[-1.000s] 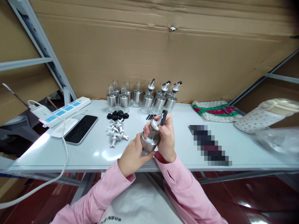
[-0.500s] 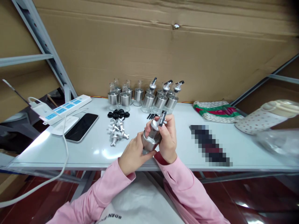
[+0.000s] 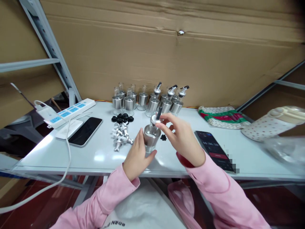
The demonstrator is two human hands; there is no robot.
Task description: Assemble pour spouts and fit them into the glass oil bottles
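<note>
A glass bottle with a steel sleeve [image 3: 151,136] stands upright near the table's front edge, topped by a white spout with a black flap. My left hand [image 3: 138,156] rests against its left side, thumb stretched out in front and fingers apart from the thumb. My right hand [image 3: 182,133] pinches the spout [image 3: 155,119] at the top between thumb and fingers. To the left lie several silver spout pieces [image 3: 121,135] and a heap of black stoppers [image 3: 122,118]. Small black rings [image 3: 163,137] lie right of the bottle, partly beneath my right hand.
Several bottles [image 3: 143,98] stand at the back, three with spouts. Left are a phone [image 3: 85,131], a power strip [image 3: 71,112] and a white cable. Right are another phone [image 3: 213,149], a patterned cloth [image 3: 224,117], a dotted flask [image 3: 264,125] and clear plastic [image 3: 284,151].
The bottle has been lowered from a tilted hold to upright on the table. My left hand has loosened around it. My right hand has shifted right, with fingertips at the spout.
</note>
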